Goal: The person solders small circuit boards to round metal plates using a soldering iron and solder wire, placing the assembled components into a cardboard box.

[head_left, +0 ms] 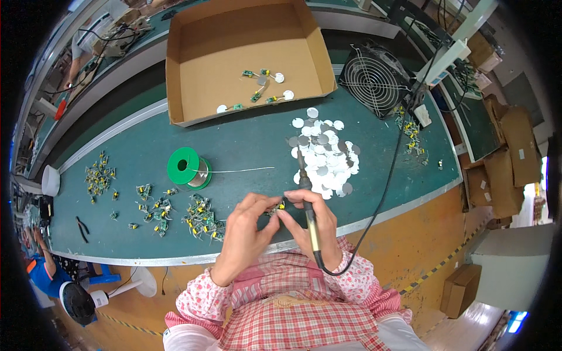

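My left hand [246,225] is closed, pinching a small circuit board [277,208] with a yellow part, over the bench's near edge. My right hand [316,219] holds a soldering iron [311,213], its tip pointing away from me toward the white discs. The thumb and forefinger of that hand also meet the board, so both sets of fingertips partly hide it. Close to my left hand lies a pile of similar circuit boards [202,219]. Beyond my right hand spreads a heap of round white and grey discs [325,155].
A green solder spool [182,167] trails wire rightward. Behind stands a cardboard box [234,55] holding several boards with discs attached. A black fan [376,81] is at back right. Pliers [82,229] lie left. The iron's cable [383,196] crosses the bench's right side.
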Demonstrator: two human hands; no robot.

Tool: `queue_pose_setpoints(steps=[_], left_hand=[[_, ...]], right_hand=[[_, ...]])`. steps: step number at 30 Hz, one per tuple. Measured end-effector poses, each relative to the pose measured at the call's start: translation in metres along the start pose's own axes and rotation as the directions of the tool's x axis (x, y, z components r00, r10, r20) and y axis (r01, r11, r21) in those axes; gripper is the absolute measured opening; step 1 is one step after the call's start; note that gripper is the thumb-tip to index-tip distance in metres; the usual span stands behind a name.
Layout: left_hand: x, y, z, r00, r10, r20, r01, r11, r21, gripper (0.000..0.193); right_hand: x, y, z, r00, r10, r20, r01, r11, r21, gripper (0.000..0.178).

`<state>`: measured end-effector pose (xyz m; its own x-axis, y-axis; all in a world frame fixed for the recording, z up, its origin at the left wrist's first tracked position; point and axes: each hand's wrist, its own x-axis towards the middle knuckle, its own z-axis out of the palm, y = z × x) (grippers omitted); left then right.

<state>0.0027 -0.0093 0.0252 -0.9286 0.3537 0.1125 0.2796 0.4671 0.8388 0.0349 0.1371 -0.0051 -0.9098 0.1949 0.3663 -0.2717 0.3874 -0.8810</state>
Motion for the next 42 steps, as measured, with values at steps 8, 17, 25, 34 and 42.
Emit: queue_pose_setpoints(steps=[8, 17, 25, 34, 42], left_hand=[[-0.001, -0.018, 0.017, 0.997, 0.077, 0.026, -0.076, 0.997, -0.033, 0.027], [-0.002, -0.025, 0.009, 0.986, 0.166, -0.012, -0.163, 0.98, 0.112, 0.023], [-0.001, -0.01, 0.002, 0.997, 0.074, 0.036, -0.074, 0.997, -0.017, 0.026], [0.002, -0.001, 0.023, 0.998, -0.064, 0.019, 0.066, 0.981, -0.18, 0.022], [-0.007, -0.002, 0.04, 0.966, -0.227, -0.126, 0.106, 0.789, -0.605, 0.017]], right_hand=[[-0.004, 0.015, -0.003, 0.988, 0.155, 0.025, -0.156, 0.988, 0.013, 0.028], [-0.011, 0.019, -0.001, 0.989, 0.143, -0.028, -0.139, 0.986, 0.097, 0.02], [-0.012, 0.007, -0.003, 0.976, 0.176, -0.127, -0.164, 0.982, 0.098, 0.021], [-0.011, 0.008, -0.01, 0.946, 0.309, -0.099, -0.267, 0.914, 0.305, 0.032], [-0.004, -0.001, -0.007, 0.942, 0.269, -0.201, -0.183, 0.913, 0.364, 0.026]])
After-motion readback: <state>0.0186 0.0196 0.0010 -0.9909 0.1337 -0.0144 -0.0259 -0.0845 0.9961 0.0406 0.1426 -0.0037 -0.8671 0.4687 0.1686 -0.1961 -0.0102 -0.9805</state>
